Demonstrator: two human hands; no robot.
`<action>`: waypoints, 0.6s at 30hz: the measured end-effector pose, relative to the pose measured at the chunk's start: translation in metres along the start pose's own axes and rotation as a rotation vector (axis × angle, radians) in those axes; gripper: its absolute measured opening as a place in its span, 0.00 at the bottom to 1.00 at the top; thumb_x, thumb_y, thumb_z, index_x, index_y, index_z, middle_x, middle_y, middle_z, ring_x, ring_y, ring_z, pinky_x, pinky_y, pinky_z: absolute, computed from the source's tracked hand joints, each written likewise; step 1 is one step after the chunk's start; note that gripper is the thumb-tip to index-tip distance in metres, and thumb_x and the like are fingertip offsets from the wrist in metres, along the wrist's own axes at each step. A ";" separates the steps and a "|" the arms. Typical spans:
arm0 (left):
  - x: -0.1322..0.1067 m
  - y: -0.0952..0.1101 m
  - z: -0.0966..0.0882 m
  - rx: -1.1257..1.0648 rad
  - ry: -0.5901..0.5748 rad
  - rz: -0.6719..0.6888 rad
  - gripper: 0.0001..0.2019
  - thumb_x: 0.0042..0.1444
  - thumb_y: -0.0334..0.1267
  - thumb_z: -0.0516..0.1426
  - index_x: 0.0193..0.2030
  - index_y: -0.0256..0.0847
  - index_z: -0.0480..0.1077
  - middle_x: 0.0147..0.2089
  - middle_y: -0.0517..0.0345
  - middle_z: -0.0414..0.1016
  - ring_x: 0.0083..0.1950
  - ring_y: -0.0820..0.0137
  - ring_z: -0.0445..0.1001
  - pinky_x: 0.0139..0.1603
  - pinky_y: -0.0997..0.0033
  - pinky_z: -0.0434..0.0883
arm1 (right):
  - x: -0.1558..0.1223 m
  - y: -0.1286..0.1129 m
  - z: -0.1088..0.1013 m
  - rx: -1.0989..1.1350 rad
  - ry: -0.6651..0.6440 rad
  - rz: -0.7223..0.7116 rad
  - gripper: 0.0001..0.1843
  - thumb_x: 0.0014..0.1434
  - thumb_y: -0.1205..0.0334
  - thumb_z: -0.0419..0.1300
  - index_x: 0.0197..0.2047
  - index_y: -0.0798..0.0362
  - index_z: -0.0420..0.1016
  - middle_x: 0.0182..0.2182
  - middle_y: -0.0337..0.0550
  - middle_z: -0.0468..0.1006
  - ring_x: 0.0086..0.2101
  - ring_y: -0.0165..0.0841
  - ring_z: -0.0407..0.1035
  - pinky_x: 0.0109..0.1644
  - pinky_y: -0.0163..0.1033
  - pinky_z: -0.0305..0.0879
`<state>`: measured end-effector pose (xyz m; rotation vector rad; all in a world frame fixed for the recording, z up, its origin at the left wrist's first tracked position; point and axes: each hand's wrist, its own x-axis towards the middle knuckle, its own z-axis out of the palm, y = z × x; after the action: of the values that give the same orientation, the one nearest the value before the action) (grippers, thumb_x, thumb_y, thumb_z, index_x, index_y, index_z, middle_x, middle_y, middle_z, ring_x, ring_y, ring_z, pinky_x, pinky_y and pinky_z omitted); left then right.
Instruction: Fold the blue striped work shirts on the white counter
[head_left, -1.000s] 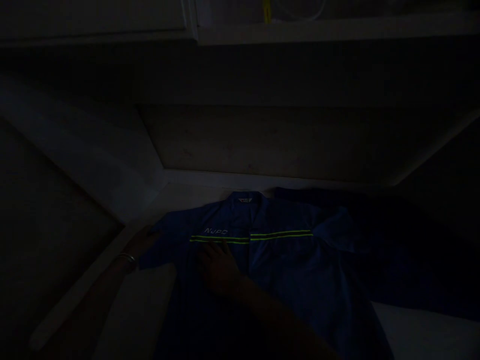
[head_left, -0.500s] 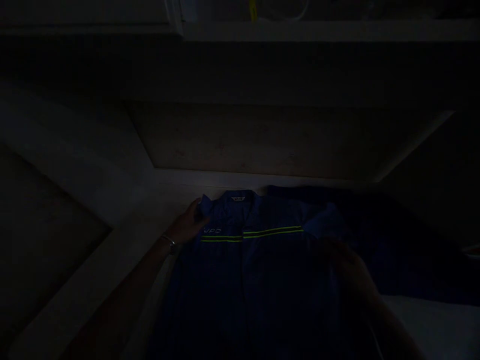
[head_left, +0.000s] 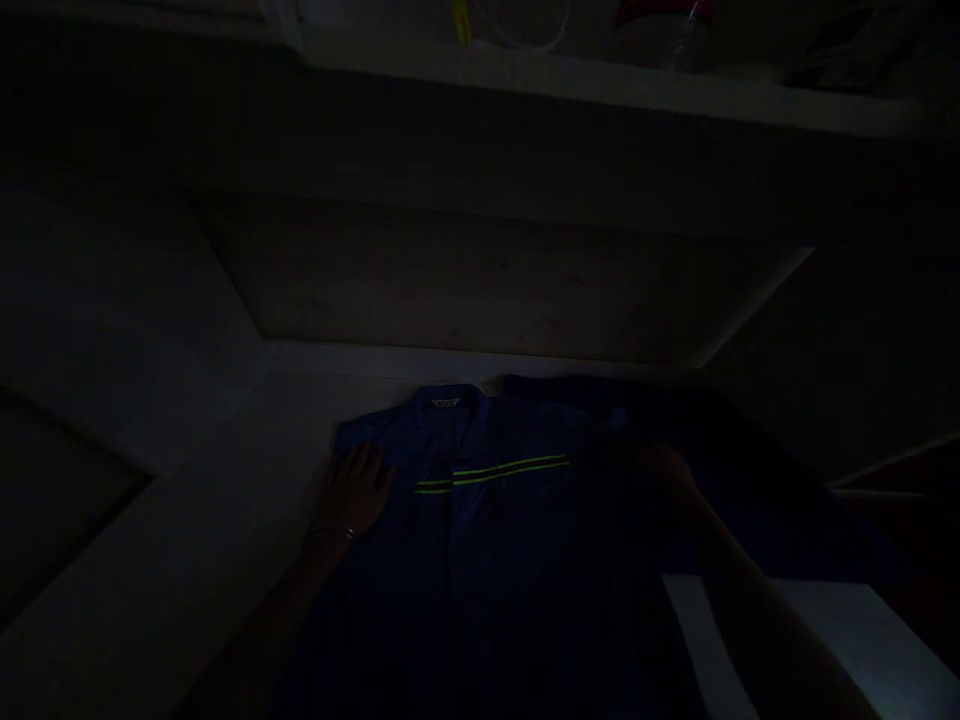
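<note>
A blue shirt (head_left: 510, 530) lies spread on a pale table (head_left: 832, 620), filling the lower middle of the frame, its collar (head_left: 474, 408) toward the centre and its body running down to the bottom edge. The person's left hand (head_left: 356, 490) rests left of centre in the lower half, palm down on the shirt's shoulder area near the garment's left edge. Its fingers are a little apart and lie flat on the fabric, pinching none of it that can be seen. Most of the shirt thus extends to the right of this hand, with the collar above and to the right of the fingertips. A thin bracelet (head_left: 334, 531) circles the wrist.

The right hand (head_left: 664, 468) is right of centre, beside the shirt's other shoulder, where the cloth is almost black. Its fingers are lost in the dark, so whether they grip the fabric or merely touch it cannot be told. Between the two hands, yellow-green stripes (head_left: 510, 469) cross the chest, and a small label (head_left: 445, 403) shows inside the collar.

A darker blue cloth (head_left: 757, 490) spreads behind the right hand toward the right of the frame. Along the top edge runs a shelf (head_left: 600, 85) bearing a yellow item (head_left: 462, 22).
</note>
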<state>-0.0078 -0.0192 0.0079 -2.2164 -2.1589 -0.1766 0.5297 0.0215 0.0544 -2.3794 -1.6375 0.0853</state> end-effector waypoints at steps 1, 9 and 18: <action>0.001 0.000 -0.001 0.003 -0.001 0.001 0.30 0.65 0.53 0.40 0.68 0.40 0.59 0.72 0.47 0.54 0.72 0.53 0.53 0.69 0.44 0.49 | -0.001 -0.007 0.002 0.011 -0.054 0.052 0.27 0.60 0.45 0.52 0.42 0.58 0.81 0.36 0.60 0.82 0.33 0.46 0.77 0.33 0.45 0.69; 0.004 0.001 -0.006 0.018 -0.005 -0.002 0.29 0.65 0.52 0.41 0.66 0.40 0.62 0.71 0.47 0.57 0.71 0.55 0.55 0.68 0.47 0.51 | -0.009 -0.032 -0.026 0.094 0.069 0.034 0.26 0.59 0.60 0.53 0.59 0.61 0.71 0.51 0.59 0.77 0.46 0.45 0.74 0.44 0.43 0.70; 0.006 0.000 -0.001 -0.092 0.047 -0.027 0.27 0.64 0.52 0.43 0.64 0.43 0.64 0.70 0.48 0.59 0.70 0.54 0.56 0.69 0.45 0.51 | -0.092 -0.166 -0.050 -0.046 -0.186 -0.713 0.25 0.63 0.60 0.51 0.63 0.43 0.66 0.59 0.42 0.72 0.49 0.40 0.74 0.50 0.43 0.70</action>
<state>-0.0076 -0.0130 0.0098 -2.2066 -2.2005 -0.3319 0.3544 -0.0171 0.1339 -1.7153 -2.4890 0.1370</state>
